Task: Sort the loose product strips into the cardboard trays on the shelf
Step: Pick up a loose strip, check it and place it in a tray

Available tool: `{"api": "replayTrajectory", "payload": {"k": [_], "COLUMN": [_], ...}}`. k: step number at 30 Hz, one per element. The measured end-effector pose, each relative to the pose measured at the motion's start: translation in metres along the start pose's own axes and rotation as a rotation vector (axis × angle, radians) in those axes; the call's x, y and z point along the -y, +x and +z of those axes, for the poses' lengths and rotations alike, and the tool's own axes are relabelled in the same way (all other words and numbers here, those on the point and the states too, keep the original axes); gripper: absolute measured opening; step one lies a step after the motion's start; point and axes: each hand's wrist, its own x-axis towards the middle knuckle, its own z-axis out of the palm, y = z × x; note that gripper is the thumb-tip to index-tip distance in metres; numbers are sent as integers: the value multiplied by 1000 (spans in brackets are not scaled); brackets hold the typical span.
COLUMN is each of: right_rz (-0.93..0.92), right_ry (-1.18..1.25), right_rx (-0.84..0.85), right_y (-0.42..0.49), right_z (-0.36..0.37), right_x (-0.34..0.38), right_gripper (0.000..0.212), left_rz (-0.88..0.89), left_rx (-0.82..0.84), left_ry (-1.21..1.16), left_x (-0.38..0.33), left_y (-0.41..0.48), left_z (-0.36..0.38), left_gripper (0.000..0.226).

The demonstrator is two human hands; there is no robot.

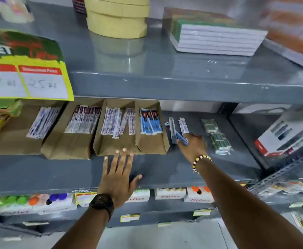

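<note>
the left hand (117, 178) lies flat and spread on the grey shelf (165, 169), fingertips touching the front of a cardboard tray (129, 141) that holds strips. the right hand (194, 141) reaches just right of that tray, fingers closed on blue strips (180, 137). white strips (183, 125) lie loose beside them. green packs (216, 136) lie further right.

Blue strips (150, 121); brown trays (116, 144)
</note>
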Motion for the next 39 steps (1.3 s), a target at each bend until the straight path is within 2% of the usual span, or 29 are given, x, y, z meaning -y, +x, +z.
{"api": "replayTrajectory", "payload": {"k": [5,9,15,18,22,34,39], "right_rz": [54,72,272,335,315,441,420], "right_ry": [-54,-88,194,261,221,322,364], "right_rx": [-3,95,120,109,99,105,66], "right_y": [16,16,19,18,19,28,25], "right_z": [7,9,17,20,26,27,25], "right_x": [15,23,29,30,30,37,39], "right_gripper": [52,40,19,23,31,25,21], "left_rz": [41,47,35,33,32,14,14], "left_rx": [-52,-26,-14,-16,-20,-9,-6], "left_ry": [11,17,-2,-19,-34,-57,-63], "left_x": [2,2,1,1,0,1,1], "left_y": [1,2,0,0,0,1,1], "left_z": [5,4,2,2,3,3,4], "left_gripper": [73,72,72,71,70,68,67]}}
